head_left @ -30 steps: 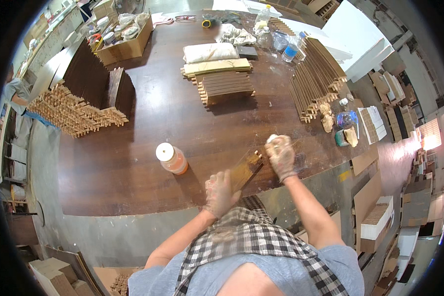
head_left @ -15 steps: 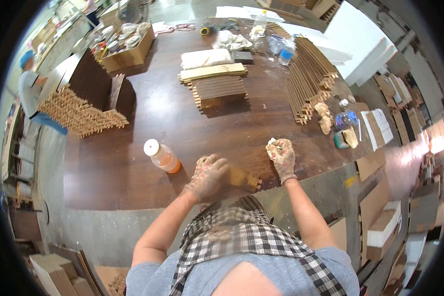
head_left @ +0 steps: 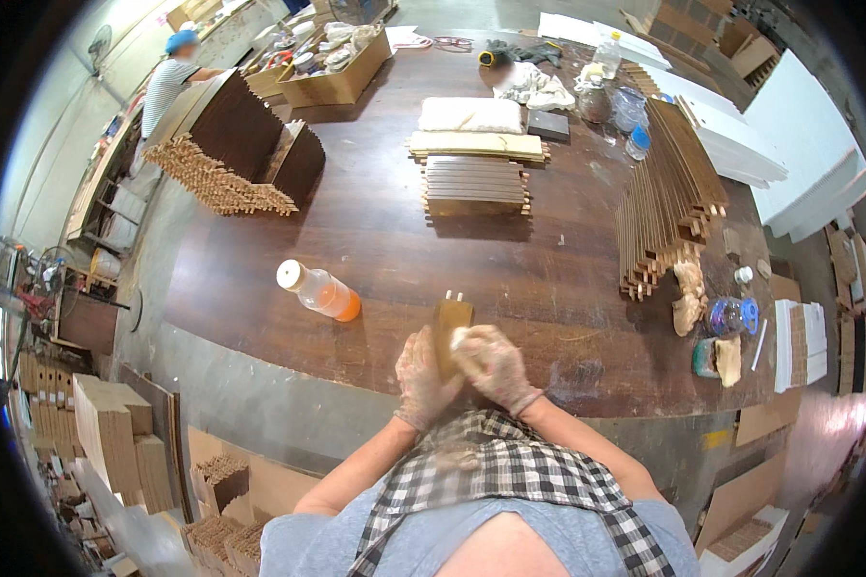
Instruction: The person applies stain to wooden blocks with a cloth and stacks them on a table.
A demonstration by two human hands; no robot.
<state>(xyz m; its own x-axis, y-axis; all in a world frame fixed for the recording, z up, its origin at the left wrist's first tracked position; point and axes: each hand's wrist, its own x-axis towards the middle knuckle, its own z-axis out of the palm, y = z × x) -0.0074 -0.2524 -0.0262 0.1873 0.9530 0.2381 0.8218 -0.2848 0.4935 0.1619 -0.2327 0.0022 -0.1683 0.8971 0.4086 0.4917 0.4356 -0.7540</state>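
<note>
Near the front edge of the brown table, my gloved left hand is closed on the side of a short wooden slat. Small pale pegs stick out of the slat's far end. My right hand, also gloved, pinches a small white wad, perhaps cloth, against the slat's face. To the left of both hands, a clear bottle with a white cap and orange liquid lies tilted or leans in view. Beyond them sits a row of brown slats with pegged ends.
Tall stacks of pegged slats stand at left and right. A cardboard box of odds and ends sits far left. Jars, including a blue-rimmed one, crowd the right edge. Another person works at far left.
My right hand has moved left with the white wad to meet the slat. My left hand now holds the slat, which points away from me. The view has shifted.
</note>
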